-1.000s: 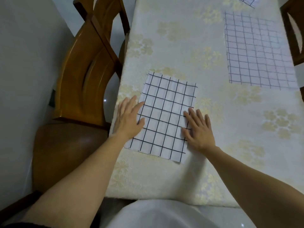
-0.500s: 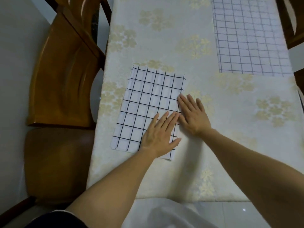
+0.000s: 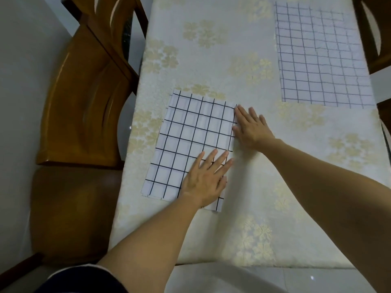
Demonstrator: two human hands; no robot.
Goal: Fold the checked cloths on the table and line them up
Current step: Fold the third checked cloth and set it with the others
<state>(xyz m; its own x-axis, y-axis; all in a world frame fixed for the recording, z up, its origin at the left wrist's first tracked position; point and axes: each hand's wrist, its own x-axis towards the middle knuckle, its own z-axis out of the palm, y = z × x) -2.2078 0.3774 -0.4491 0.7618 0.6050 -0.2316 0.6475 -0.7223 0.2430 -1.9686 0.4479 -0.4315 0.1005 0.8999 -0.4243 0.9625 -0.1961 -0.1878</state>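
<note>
- Head view showed the near checked cloth (image 3: 194, 144) lying flat on the table (image 3: 275, 187), close to its left edge and near the person, with bold dark lines on white.
- Its near edge showed a second layer slightly offset, so it was probably already folded at least once.
- The left hand (image 3: 206, 178) lay palm down on the cloth's near right corner with fingers straight and spread, gripping nothing. It seemed to be pinning the layers so they could not slide.
- The right hand (image 3: 251, 127) rested flat along the cloth's right edge, mostly on the table cover, fingers straight. Its fingertips touched the far right corner, apparently pressing that edge flat and square.
- I judged this to be a smoothing step, either setting the crease or squaring the edge before another fold.
- The far checked cloth (image 3: 317, 56), with finer lines, lay spread out by the table's right edge, well apart from the hands. It looked unfolded and was likely next.
- A wooden chair (image 3: 84, 102) stood against the table's left side, and part of another chair (image 3: 378, 39) showed at the right.
</note>
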